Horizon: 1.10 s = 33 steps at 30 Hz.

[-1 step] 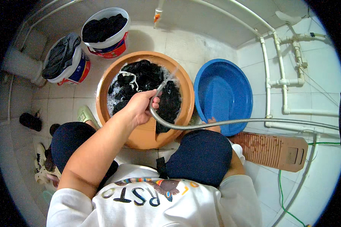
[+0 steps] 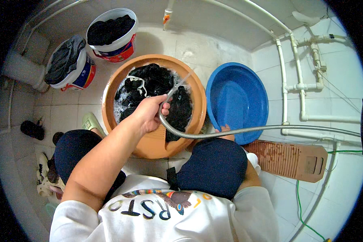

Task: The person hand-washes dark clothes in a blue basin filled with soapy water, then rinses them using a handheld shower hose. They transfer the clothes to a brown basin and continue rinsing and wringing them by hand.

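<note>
My left hand [image 2: 154, 112] is closed around a flexible metal hose [image 2: 230, 130], above an orange-brown basin [image 2: 109, 117]. From the hose's end a blurred stream of water runs toward the basin's far right rim. Dark wet clothes [image 2: 153, 78] with a white cord lie in sudsy water in that basin. At the near rim of a blue basin [image 2: 262, 101] on the right, the fingers of my right hand [image 2: 224, 130] grip the edge. The hose and my right knee hide the rest of that hand.
Two white buckets hold dark clothes, one bucket [image 2: 125, 50] at the far left and another bucket [image 2: 82, 76] nearer. A brown washboard [image 2: 286, 159] lies right of my knee. White pipes [image 2: 284, 84] run along the right wall. Shoes [image 2: 42, 177] lie at the left.
</note>
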Tool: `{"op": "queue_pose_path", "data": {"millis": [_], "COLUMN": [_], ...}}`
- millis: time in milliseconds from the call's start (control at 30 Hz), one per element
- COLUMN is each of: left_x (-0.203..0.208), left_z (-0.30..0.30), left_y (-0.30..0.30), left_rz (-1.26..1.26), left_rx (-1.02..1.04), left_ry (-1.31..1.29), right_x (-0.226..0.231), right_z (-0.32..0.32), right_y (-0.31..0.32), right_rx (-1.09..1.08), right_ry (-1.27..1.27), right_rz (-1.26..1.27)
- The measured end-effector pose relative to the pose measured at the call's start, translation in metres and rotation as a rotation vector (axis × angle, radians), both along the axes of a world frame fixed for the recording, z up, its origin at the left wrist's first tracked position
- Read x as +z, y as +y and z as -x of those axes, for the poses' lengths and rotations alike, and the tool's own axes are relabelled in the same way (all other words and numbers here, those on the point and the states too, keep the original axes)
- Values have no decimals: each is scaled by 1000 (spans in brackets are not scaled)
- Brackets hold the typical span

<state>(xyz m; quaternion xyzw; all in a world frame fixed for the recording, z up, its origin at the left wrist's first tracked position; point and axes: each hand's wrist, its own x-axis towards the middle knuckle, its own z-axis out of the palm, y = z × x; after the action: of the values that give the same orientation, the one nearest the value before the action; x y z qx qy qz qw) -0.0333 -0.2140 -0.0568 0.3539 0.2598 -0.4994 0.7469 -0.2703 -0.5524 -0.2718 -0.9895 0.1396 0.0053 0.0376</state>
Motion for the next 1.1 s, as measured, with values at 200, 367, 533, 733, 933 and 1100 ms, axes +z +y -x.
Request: {"op": "queue_pose_path", "data": {"millis": [200,367,533,733,933,1100], "left_x": [17,24,21,19,20,2], "left_z": [-2,-1,0,-2,5,30], "left_y": [1,-1,0,7,19,22], "left_rz": [44,27,25,22,-71,-111], "left_rx": [-15,-20,1,24,56,-1], "left_ry": [-126,-169,-156,-166,-144,-108], "right_x": [10,38,87,164,254,343], "right_z": [10,0,-11,-21,-21,-57], "right_y": [1,-14,-24,-18,6,89], "right_rx": [-119,-208,-115,-266,-201,-17], "right_ry": [-22,162,121,256,508,358], "right_rz": [-157,-222,-175,-262,-235,-262]}}
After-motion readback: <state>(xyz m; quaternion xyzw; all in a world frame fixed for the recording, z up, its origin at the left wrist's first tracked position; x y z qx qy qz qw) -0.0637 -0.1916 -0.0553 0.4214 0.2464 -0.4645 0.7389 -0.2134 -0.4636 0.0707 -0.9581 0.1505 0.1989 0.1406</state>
